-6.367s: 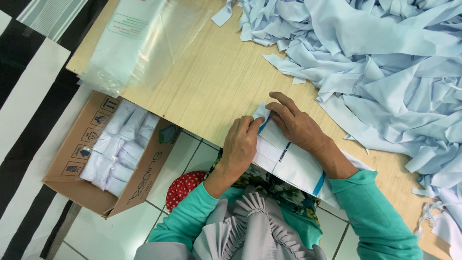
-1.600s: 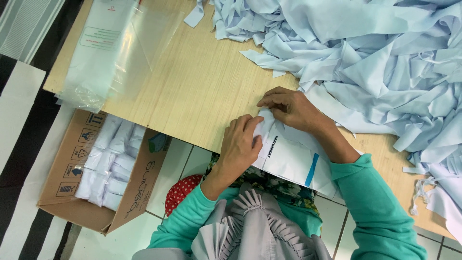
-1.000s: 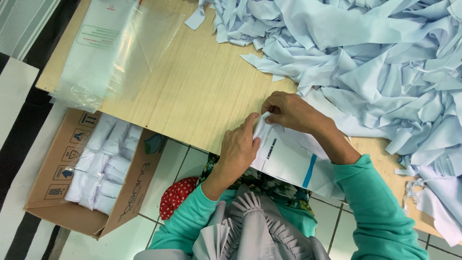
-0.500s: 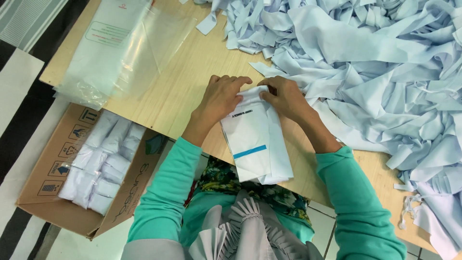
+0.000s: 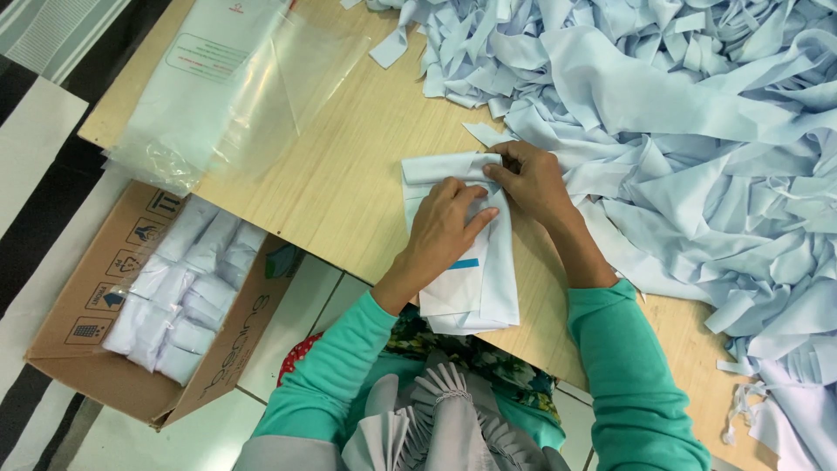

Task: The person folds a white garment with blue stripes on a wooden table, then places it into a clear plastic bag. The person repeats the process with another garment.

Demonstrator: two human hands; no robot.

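Observation:
A folded light blue cloth bundle (image 5: 484,288), wrapped around a white card with a blue stripe, lies on the wooden table (image 5: 349,166) at its near edge. My left hand (image 5: 445,231) presses flat on the bundle's middle. My right hand (image 5: 532,179) pinches the folded top end of the bundle, fingers closed on the cloth. Both sleeves are teal.
A big heap of light blue cloth strips (image 5: 689,113) covers the table's right and far side. A stack of clear plastic bags (image 5: 227,87) lies at the far left. A cardboard box (image 5: 131,305) on the floor to the left holds several packed white bundles.
The bundle was turned and slid left, further onto the table. My left hand moved from its top edge onto its middle; my right hand now folds the top end over.

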